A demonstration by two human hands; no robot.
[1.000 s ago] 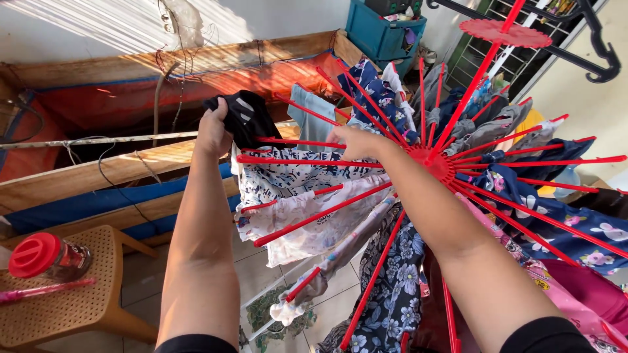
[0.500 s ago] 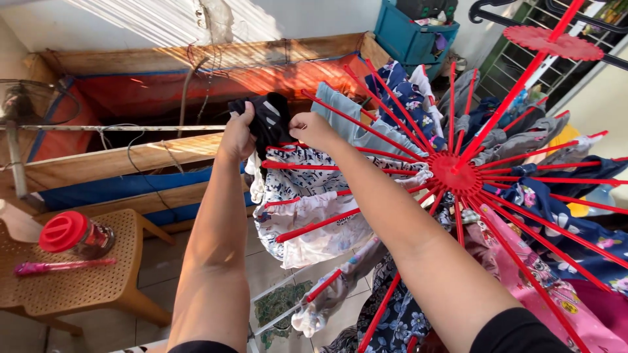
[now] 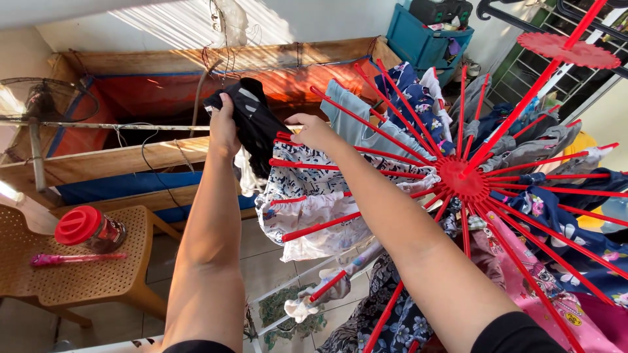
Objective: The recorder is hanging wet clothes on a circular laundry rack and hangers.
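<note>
Head view: hands (image 3: 226, 124) hold black garment (image 3: 252, 121) over red rack (image 3: 466, 180)

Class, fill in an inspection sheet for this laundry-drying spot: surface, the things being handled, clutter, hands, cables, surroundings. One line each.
Surface: pale tiled floor; tan perforated plastic stool at left.
Things handled: black garment held up at the rod tips of a red radial drying rack, which is hung with patterned clothes.
Clutter: red-lidded jar and pink pen on the stool.
Hands: left hand grips the black garment; right hand is at the garment's edge by the rod tips.
Cables: thin wires draped over wooden boards.
Surroundings: wooden planks, orange tarp, teal crate, fan, window grille.
</note>
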